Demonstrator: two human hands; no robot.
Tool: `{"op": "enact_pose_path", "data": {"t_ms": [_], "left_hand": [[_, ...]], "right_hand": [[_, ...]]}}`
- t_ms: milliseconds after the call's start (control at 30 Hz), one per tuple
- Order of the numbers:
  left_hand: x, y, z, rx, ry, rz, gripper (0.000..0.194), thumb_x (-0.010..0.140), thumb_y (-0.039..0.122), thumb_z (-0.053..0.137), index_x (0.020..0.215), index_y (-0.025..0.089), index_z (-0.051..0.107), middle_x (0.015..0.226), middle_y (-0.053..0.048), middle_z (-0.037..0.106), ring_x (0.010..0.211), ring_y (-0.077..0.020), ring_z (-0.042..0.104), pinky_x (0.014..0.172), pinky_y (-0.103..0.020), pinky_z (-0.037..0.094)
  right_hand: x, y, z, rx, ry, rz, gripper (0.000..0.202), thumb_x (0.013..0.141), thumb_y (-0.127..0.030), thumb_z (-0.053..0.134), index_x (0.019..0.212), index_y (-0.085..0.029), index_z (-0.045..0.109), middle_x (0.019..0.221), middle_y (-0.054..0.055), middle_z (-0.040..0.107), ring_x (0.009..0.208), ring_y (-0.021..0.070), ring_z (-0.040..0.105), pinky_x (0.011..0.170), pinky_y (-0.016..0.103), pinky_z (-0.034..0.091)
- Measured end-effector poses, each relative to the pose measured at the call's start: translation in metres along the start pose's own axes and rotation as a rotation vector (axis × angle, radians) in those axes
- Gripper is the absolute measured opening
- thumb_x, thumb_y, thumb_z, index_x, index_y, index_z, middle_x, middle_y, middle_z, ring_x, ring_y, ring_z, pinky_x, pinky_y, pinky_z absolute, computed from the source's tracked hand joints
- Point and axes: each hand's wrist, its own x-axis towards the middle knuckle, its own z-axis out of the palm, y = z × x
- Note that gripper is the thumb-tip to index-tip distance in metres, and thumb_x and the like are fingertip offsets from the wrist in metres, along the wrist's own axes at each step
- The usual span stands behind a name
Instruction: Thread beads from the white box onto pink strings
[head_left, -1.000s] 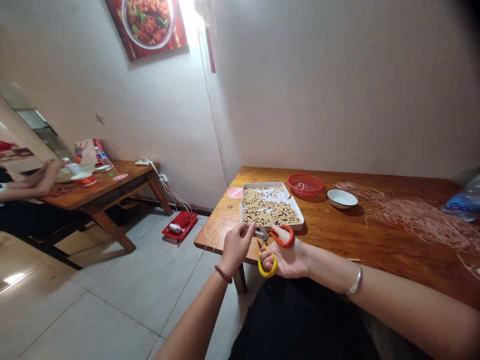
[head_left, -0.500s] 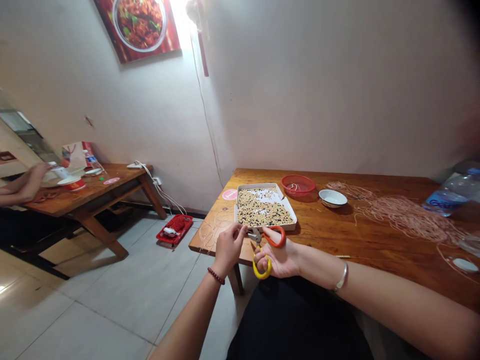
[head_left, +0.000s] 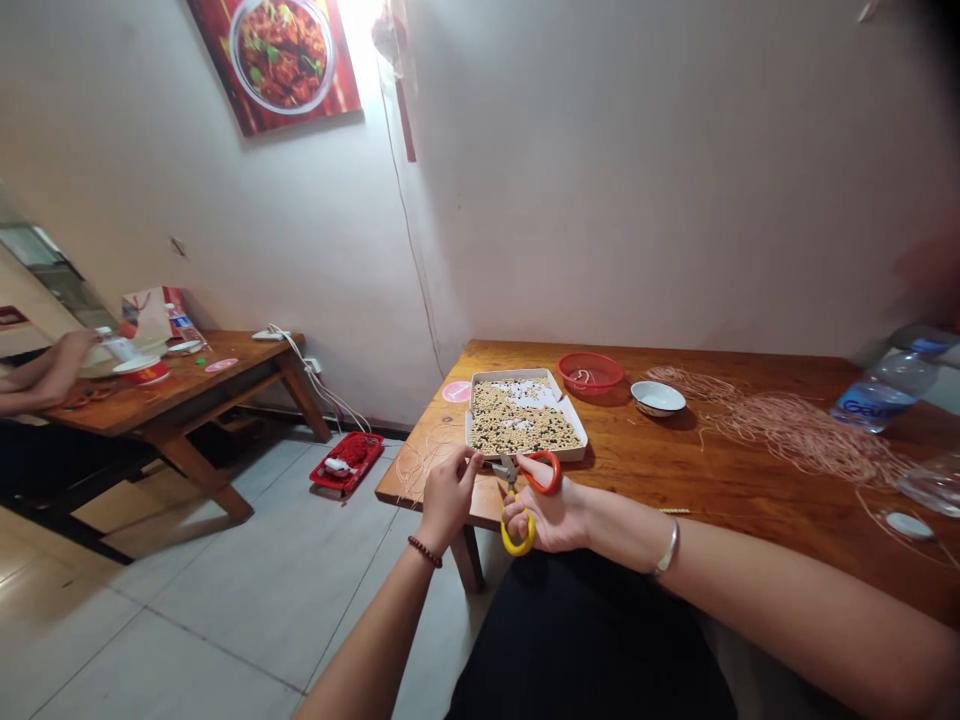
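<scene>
My right hand (head_left: pixel 555 515) holds a pair of scissors (head_left: pixel 511 478) with one orange and one yellow handle. Their blades are parted and point away from me, close to the fingertips of my left hand (head_left: pixel 448 490). The left thumb and forefinger are pinched together; whatever is between them is too small to make out. Just beyond both hands lies a shallow white box (head_left: pixel 583 452) of small cream and dark beads. Thin pink cords (head_left: pixel 412 472) lie at the table's left corner, beside my left hand.
On the wooden table (head_left: pixel 630 470) are a red plastic basket (head_left: pixel 591 386), a white bowl (head_left: pixel 658 400), a heap of pink cord (head_left: pixel 810 425) and a large bottle (head_left: pixel 877 390). A red tray (head_left: pixel 347 463) is on the floor. Another person's arm (head_left: pixel 45 375) rests at the left table.
The gap between the scissor blades and my left fingertips looks slightly wider. The whole view has shifted a little; both hands keep their grips.
</scene>
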Motion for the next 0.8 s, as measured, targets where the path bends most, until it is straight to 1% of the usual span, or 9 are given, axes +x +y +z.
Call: {"op": "enact_pose_path", "data": {"t_ms": [100, 267, 533, 667, 800], "left_hand": [[-0.0001, -0.001, 0.0009, -0.001, 0.01, -0.009, 0.037, 0.09, 0.048, 0.04, 0.078, 0.019, 0.058, 0.061, 0.001, 0.056, 0.056, -0.0127, 0.049, 0.055, -0.023, 0.03], [-0.0005, -0.0038, 0.0026, -0.008, 0.032, -0.016, 0.037, 0.09, 0.048, 0.04, 0.076, 0.019, 0.058, 0.06, 0.001, 0.055, 0.056, -0.0126, 0.048, 0.054, -0.022, 0.029], [0.0007, -0.0057, 0.0041, -0.041, 0.035, -0.027, 0.038, 0.09, 0.048, 0.04, 0.075, 0.018, 0.057, 0.062, 0.001, 0.056, 0.058, -0.0124, 0.049, 0.055, -0.023, 0.03], [0.0016, -0.0043, 0.0033, -0.042, 0.037, -0.025, 0.037, 0.09, 0.048, 0.041, 0.075, 0.019, 0.057, 0.064, 0.001, 0.057, 0.06, -0.0124, 0.049, 0.056, -0.023, 0.031], [0.0027, -0.0045, 0.002, -0.043, 0.081, -0.041, 0.037, 0.09, 0.049, 0.04, 0.076, 0.019, 0.057, 0.063, 0.001, 0.056, 0.059, -0.0126, 0.049, 0.056, -0.023, 0.03]], "right_hand": [[0.0003, -0.0015, -0.0024, 0.007, -0.029, 0.023, 0.045, 0.086, -0.061, 0.03, 0.071, -0.02, 0.035, 0.056, -0.002, 0.035, 0.047, 0.0106, 0.038, 0.042, 0.02, 0.042], [-0.0014, -0.0021, -0.0021, 0.014, -0.064, 0.042, 0.048, 0.085, -0.066, 0.028, 0.073, -0.02, 0.035, 0.056, -0.002, 0.036, 0.049, 0.0116, 0.04, 0.041, 0.019, 0.041], [-0.0028, 0.002, 0.0048, 0.038, 0.011, -0.019, 0.049, 0.083, -0.068, 0.03, 0.073, -0.02, 0.033, 0.058, -0.003, 0.032, 0.046, 0.0086, 0.033, 0.038, 0.017, 0.039], [-0.0018, 0.0029, 0.0016, 0.019, -0.014, -0.03, 0.048, 0.085, -0.067, 0.029, 0.072, -0.021, 0.031, 0.059, -0.004, 0.032, 0.046, 0.0084, 0.032, 0.039, 0.017, 0.039], [-0.0022, 0.0027, -0.005, 0.04, -0.056, -0.026, 0.049, 0.085, -0.067, 0.027, 0.069, -0.021, 0.03, 0.059, -0.003, 0.032, 0.047, 0.0086, 0.033, 0.038, 0.017, 0.038]]}}
